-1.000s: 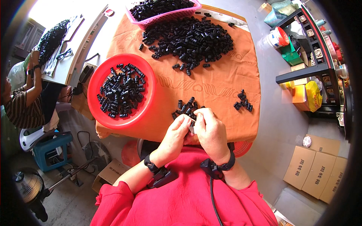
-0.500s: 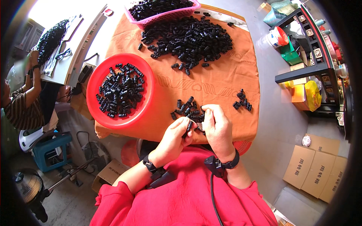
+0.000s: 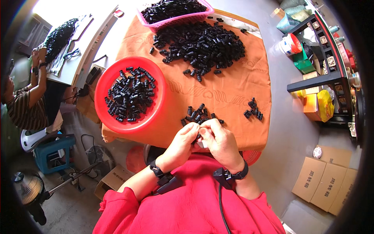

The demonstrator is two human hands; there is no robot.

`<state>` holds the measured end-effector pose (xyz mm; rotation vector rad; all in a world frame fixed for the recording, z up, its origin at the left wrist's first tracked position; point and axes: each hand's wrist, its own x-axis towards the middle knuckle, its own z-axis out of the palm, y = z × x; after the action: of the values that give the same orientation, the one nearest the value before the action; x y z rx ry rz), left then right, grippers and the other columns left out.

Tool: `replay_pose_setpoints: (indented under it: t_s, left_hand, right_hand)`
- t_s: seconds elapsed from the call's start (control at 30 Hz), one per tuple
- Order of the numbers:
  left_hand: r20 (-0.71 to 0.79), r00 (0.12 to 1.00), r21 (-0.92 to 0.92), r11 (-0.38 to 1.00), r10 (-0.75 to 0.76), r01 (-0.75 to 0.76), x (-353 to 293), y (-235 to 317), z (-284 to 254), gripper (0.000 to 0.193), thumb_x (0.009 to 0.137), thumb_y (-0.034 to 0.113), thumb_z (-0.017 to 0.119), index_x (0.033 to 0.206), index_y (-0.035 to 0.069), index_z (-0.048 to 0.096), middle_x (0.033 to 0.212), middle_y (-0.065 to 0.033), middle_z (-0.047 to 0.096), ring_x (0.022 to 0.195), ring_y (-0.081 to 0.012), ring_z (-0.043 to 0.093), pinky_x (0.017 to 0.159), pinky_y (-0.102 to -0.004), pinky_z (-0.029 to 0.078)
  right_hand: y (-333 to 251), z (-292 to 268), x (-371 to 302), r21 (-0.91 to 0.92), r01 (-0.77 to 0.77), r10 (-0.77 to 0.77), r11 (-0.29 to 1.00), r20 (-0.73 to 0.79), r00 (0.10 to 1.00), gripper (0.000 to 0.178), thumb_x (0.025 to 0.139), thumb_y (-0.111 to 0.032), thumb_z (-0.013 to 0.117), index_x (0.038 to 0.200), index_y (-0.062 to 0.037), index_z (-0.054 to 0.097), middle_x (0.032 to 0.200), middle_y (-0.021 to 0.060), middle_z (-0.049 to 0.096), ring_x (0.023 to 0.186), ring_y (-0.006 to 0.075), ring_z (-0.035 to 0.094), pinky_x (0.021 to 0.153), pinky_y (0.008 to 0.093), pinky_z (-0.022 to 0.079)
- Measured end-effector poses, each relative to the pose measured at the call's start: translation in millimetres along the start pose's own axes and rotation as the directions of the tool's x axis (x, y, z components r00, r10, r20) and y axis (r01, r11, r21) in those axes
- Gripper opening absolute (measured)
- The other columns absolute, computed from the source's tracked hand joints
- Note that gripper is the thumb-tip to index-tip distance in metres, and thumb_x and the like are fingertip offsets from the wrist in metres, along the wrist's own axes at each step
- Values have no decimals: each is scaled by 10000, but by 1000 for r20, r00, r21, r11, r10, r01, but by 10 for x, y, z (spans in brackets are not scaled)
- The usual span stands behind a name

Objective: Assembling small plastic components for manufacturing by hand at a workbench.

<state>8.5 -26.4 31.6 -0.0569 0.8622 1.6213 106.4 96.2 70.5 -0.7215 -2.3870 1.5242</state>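
My left hand (image 3: 182, 143) is closed with a small black cylindrical plastic piece (image 3: 199, 136) in its fingertips, mostly hidden. Pressed against it from the other side is my right hand (image 3: 223, 141), its thumb and fingers pinched. A small pale grey flat piece (image 3: 202, 144) shows under the right fingers; its kind cannot be made out. Just beyond both hands lies a small group of black plastic pieces (image 3: 200, 112) on the orange tablecloth (image 3: 226, 93). A smaller cluster of the same pieces (image 3: 254, 110) sits to the right.
On the left, a red round basin (image 3: 102, 97) holds many black pieces. A large heap of them (image 3: 202, 46) covers the far tablecloth, beside a full pink basket (image 3: 183, 16). Another person (image 3: 27, 101) works at a white table. Flattened cardboard (image 3: 325, 179) lies at the right.
My right hand has come down and inward, so its fingertips now meet the black piece at my left fingers. The whole view has shifted slightly.
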Motion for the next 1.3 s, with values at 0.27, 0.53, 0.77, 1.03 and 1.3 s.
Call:
replay_pose_setpoints:
  t_s: [0.27, 0.53, 0.77, 1.03, 1.3]
  left_hand:
    - [45, 998, 71, 997, -34, 31, -29, 34, -23, 208, 1075, 294, 515, 1003, 104, 558, 854, 23, 550, 801, -97, 572, 701, -256, 502]
    - [-117, 682, 744, 519, 722, -421, -15, 654, -212, 135, 1041, 164, 586, 987, 42, 607, 872, -10, 582, 768, -91, 532, 699, -243, 459]
    - [298, 166, 906, -333, 940, 261, -26, 1285, -699, 312, 885, 106, 720, 1195, 106, 687, 1192, -113, 673, 1122, -308, 597, 1008, -433, 414]
    - [454, 684, 886, -211, 571, -412, -83, 803, -267, 215, 819, -16, 663, 995, 94, 715, 970, -106, 679, 959, -310, 626, 871, -388, 508]
    - [448, 793, 820, -543, 412, -181, 103, 417, -386, 161, 813, 147, 704, 975, 140, 705, 945, -66, 602, 943, -289, 574, 836, -376, 503]
  right_hand:
    - [-15, -76, -35, 56, -26, 24, 998, 39, 999, 77, 1018, -107, 594, 1023, -34, 615, 752, 60, 675, 648, 127, 655, 580, 279, 515]
    - [149, -169, -20, -30, -47, 43, 998, -133, 990, 60, 1013, -98, 586, 1015, -42, 608, 662, 93, 605, 562, 199, 631, 529, 339, 486]
    - [228, -212, -21, -29, -57, 51, 998, -172, 984, 74, 1011, -108, 594, 1003, -39, 617, 659, 106, 616, 559, 204, 637, 525, 341, 484]
    - [220, -216, -39, -11, -36, 34, 999, -169, 985, 61, 1009, -93, 594, 1006, -36, 617, 647, 91, 611, 544, 188, 625, 518, 330, 483]
    - [218, -213, -29, -36, -27, 20, 999, -165, 986, 66, 1006, -92, 592, 1028, -40, 625, 669, 109, 643, 577, 203, 671, 533, 340, 505]
